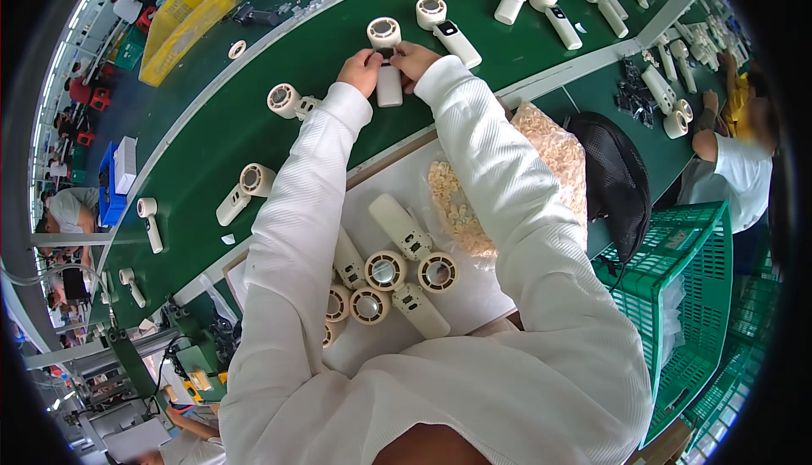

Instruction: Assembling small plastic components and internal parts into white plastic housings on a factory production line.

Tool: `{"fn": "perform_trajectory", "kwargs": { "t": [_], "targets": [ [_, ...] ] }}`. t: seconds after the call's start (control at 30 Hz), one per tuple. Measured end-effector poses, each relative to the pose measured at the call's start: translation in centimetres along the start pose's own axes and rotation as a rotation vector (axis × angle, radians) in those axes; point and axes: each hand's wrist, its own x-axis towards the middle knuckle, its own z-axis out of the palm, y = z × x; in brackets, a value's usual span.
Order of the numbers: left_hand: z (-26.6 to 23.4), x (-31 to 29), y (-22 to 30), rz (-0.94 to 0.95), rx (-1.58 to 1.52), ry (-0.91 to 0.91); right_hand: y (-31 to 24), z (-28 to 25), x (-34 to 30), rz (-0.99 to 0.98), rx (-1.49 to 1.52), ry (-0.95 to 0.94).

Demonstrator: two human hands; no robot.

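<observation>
Currently, both hands are grasping one cream handheld fan (389, 88) on the green surface (190, 165), its ring-shaped head (383, 30) lying at the far end. The left hand (361, 72) is pinching near the dark section (386, 53) at its neck — the right hand (414, 62) is closing round the opposite side, some fingers hidden. Another fan (445, 30) is lying just to the right; more fans (416, 303) are resting on the white board (478, 294), nearer the body.

Handheld fans (389, 90): nothing legible on dark handle panels (445, 28).
Green crate (712, 296): no readable lettering.
Plastic bag (554, 144): no readable print.
</observation>
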Motion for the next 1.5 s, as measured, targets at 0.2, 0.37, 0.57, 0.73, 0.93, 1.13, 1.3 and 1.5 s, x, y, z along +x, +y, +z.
{"fn": "perform_trajectory", "kwargs": {
  "t": [0.2, 0.37, 0.57, 0.73, 0.93, 1.13, 1.3, 1.5],
  "targets": [
    [-0.3, -0.7, 0.9, 0.221, -0.165, 0.209, -0.1, 2.0, -0.2, -0.471, 0.071, 0.316],
    [-1.3, -1.0, 0.7, 0.263, -0.184, 0.237, -0.9, 2.9, -1.0, -0.535, -0.015, 0.406],
    [-1.8, -1.7, 1.6, 0.303, -0.14, 0.292, -1.8, 3.4, -2.0, -0.544, -0.043, 0.428],
    [-2.0, -2.2, 2.2, 0.351, -0.107, 0.33, -1.5, 2.9, -1.4, -0.549, 0.121, 0.354],
    [-2.6, -2.2, 4.1, 0.293, -0.296, 0.317, -2.7, 2.8, -2.0, -0.63, 0.457, 0.27],
    [-0.9, -1.9, 6.1, 0.298, -0.38, 0.354, -2.5, 2.7, -0.8, -0.614, 0.551, 0.441],
    [-0.5, -0.6, 6.0, 0.353, -0.438, 0.314, -2.3, 2.0, -0.9, -0.471, 0.357, 0.483],
    [-3.7, -1.1, 2.2, 0.284, 0.574, 0.445, -0.6, -0.6, -0.2, -0.26, 0.045, 0.6]
  ]
}}
